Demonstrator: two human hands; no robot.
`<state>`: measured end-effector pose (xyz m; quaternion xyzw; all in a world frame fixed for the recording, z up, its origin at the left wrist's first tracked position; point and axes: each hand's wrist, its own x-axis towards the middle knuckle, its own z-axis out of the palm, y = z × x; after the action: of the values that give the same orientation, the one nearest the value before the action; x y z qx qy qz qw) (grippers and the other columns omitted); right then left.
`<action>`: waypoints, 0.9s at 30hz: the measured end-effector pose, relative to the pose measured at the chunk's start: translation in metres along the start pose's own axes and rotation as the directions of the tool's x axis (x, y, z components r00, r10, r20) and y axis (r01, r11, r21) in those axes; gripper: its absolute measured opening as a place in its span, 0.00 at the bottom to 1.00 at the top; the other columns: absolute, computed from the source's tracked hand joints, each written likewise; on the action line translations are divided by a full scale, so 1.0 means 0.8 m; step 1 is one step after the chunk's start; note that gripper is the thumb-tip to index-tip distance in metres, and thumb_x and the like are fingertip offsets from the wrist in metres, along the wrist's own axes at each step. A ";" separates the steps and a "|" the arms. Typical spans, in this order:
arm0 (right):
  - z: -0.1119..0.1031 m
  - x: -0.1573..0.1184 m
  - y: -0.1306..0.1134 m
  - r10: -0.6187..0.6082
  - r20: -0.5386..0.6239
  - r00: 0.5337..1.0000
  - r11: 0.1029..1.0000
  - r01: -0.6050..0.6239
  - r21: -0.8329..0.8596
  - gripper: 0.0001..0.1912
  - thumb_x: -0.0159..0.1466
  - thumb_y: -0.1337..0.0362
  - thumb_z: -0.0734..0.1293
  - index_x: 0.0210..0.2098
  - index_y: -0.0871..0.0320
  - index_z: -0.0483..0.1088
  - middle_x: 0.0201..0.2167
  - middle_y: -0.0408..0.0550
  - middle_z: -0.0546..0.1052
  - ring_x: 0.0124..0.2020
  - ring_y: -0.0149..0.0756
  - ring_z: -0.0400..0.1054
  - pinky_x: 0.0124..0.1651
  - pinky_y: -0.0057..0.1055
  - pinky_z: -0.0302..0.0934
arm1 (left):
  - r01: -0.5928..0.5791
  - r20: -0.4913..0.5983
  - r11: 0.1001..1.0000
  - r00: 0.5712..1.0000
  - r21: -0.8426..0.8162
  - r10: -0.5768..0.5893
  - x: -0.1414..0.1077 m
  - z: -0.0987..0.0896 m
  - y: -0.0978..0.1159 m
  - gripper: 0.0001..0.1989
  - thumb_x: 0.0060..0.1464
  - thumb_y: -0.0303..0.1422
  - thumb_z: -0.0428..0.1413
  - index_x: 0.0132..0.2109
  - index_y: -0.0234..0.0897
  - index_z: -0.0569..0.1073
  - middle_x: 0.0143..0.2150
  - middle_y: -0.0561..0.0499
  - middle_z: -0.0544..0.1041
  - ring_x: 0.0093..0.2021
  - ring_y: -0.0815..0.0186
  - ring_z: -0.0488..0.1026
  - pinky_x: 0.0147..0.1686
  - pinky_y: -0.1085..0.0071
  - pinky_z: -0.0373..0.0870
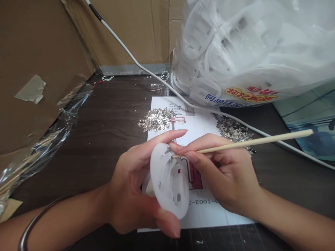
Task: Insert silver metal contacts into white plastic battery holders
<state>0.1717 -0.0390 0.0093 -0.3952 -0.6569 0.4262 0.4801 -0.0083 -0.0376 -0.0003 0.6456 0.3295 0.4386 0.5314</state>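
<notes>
Gripping a white plastic shell (171, 193) in the left hand (131, 183), tilted over a printed sheet (211, 217) on the worktop (110, 115). Pinching a wooden stick (256, 142) in the right hand (227, 170), tip-first right at some metal bits (168, 150) in the shell's far end. Plus two messy heaps of little metal parts (157, 119) just beyond.

A white cable (120, 46) slants across a dark tabletop (110, 118) toward the right edge, while brown cardboard (136, 31) stands at the back and left, a torn scrap of tape (30, 89) on its left side, crinkled clear plastic (69, 113) beside it and a bluish surface (309, 111) at far right.
</notes>
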 end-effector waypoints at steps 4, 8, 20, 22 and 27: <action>0.001 0.000 -0.003 0.010 -0.001 1.000 1.000 -0.010 -0.023 0.08 0.66 0.71 0.66 0.33 0.60 0.76 0.28 0.42 0.77 0.18 0.21 0.67 0.18 0.17 0.64 | 0.017 0.034 0.999 0.999 -0.033 -0.016 0.003 -0.005 -0.001 0.35 0.46 0.52 0.63 0.60 0.46 0.70 0.43 0.50 0.83 0.39 0.61 0.81 0.44 0.70 0.78; 0.000 0.002 -0.012 0.093 -0.050 0.994 0.991 -0.097 -0.091 0.10 0.67 0.65 0.65 0.30 0.56 0.76 0.25 0.43 0.76 0.22 0.26 0.70 0.20 0.21 0.65 | 0.053 0.082 0.992 0.996 -0.111 -0.044 0.008 -0.010 0.001 0.37 0.43 0.54 0.63 0.60 0.47 0.70 0.46 0.48 0.82 0.43 0.56 0.81 0.41 0.67 0.81; 0.002 0.001 -0.007 0.231 0.016 0.973 0.920 -0.224 0.320 0.11 0.69 0.63 0.63 0.32 0.55 0.75 0.26 0.39 0.74 0.14 0.19 0.58 0.17 0.20 0.58 | -0.118 0.105 0.985 0.989 0.127 0.105 0.004 -0.013 -0.005 0.42 0.46 0.57 0.59 0.65 0.48 0.63 0.52 0.52 0.80 0.48 0.52 0.79 0.56 0.61 0.75; 0.002 0.001 -0.006 0.249 0.037 0.968 0.901 -0.246 0.357 0.11 0.69 0.63 0.63 0.31 0.55 0.74 0.16 0.36 0.68 0.12 0.21 0.55 0.16 0.20 0.56 | -0.123 0.100 0.985 0.989 0.121 0.111 0.004 -0.013 -0.005 0.43 0.44 0.58 0.60 0.65 0.47 0.63 0.50 0.51 0.81 0.46 0.51 0.80 0.54 0.59 0.76; 0.002 0.001 -0.004 0.274 0.074 0.959 0.876 -0.281 0.391 0.11 0.70 0.62 0.63 0.33 0.55 0.73 0.10 0.32 0.60 0.10 0.22 0.51 0.16 0.20 0.56 | -0.094 0.043 0.993 0.995 0.071 0.091 0.005 -0.006 -0.001 0.41 0.43 0.57 0.61 0.62 0.45 0.68 0.47 0.50 0.82 0.43 0.54 0.81 0.50 0.64 0.77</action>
<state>0.1697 -0.0397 0.0126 -0.3760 -0.4970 0.6182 0.4791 -0.0111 -0.0316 0.0003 0.6877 0.3043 0.4376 0.4929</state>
